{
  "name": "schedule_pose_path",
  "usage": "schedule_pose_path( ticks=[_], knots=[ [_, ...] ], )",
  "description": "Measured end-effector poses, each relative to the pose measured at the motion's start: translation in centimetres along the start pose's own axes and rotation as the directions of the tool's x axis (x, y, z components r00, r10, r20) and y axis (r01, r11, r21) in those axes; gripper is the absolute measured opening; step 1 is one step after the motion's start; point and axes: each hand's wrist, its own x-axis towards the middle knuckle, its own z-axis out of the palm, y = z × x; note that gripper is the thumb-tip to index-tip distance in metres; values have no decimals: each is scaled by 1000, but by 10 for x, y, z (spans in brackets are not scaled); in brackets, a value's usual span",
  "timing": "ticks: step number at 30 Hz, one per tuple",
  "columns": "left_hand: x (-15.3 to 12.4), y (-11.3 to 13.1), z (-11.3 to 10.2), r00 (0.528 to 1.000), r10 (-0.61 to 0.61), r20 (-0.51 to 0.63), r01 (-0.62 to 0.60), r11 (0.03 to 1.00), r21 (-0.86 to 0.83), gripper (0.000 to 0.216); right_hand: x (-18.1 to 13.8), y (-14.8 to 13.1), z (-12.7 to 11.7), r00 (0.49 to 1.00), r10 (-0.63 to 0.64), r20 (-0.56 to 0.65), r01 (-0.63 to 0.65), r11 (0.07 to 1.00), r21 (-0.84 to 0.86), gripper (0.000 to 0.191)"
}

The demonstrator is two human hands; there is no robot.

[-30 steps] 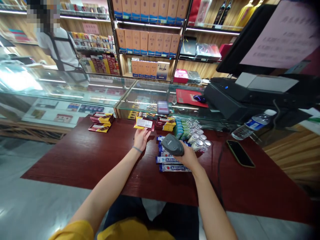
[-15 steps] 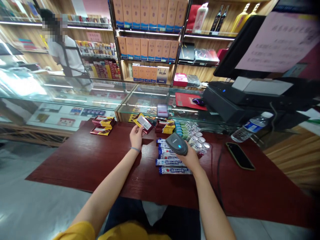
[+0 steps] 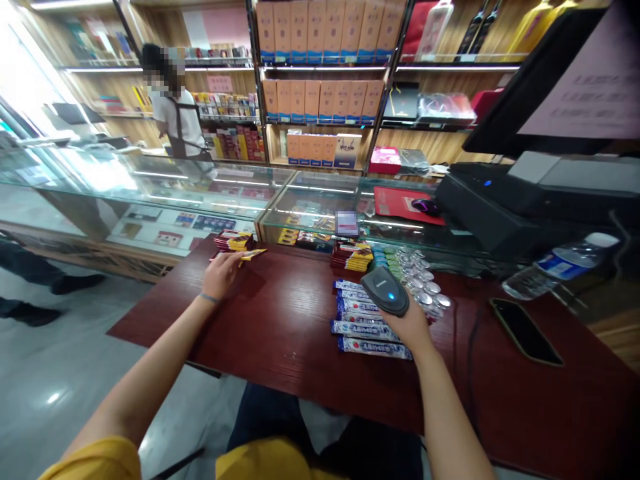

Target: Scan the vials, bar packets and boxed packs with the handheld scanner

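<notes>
My left hand (image 3: 223,275) pinches a flat yellow-and-maroon packet (image 3: 255,254), seen nearly edge-on. It is at the left pile of similar packets (image 3: 235,239), partly covering it. In my right hand (image 3: 413,328) is a dark grey barcode scanner (image 3: 384,291) with a lit blue light. The scanner is above a row of blue-and-white stick packs (image 3: 367,328), hiding some of their ends. A second stack of yellow-and-maroon packets (image 3: 351,256) stands behind the stick packs. Beside it are small blue and green round packs (image 3: 387,259) and silver-topped ones (image 3: 425,283).
A phone (image 3: 525,331) and a water bottle (image 3: 560,265) are at the right, near a monitor (image 3: 540,87). The scanner's cable crosses the dark red table (image 3: 285,320). Glass display counters (image 3: 300,200) stand behind it. Another person (image 3: 183,123) is near the back shelves.
My left hand has carried the packet leftward from the table's middle to the left pile, tilting it edge-on. My right hand still holds the scanner over the stick packs. The view has shifted left.
</notes>
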Motion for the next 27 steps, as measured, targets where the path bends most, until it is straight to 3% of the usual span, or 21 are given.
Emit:
schedule_pose_path(
  ticks=[4, 9, 23, 27],
  knots=[
    [-10, -46, -17, 995, -16, 103, -3, 984, 177, 34, -2, -2, 1, 999, 25, -36, -24, 1000, 9, 61],
    [-12, -72, -18, 966, 8, 258, -75, 966, 249, 38, -3, -5, 1, 998, 35, -57, -35, 999, 5, 68],
    [-4, -83, -4, 920, -14, 392, -78, 973, 218, 41, -2, 0, -1, 995, 46, -84, -44, 999, 32, 60],
    [-3, -77, -3, 934, -47, 355, -41, 971, 236, 40, -1, -1, -2, 995, 37, -97, -33, 998, 47, 58]
  ],
)
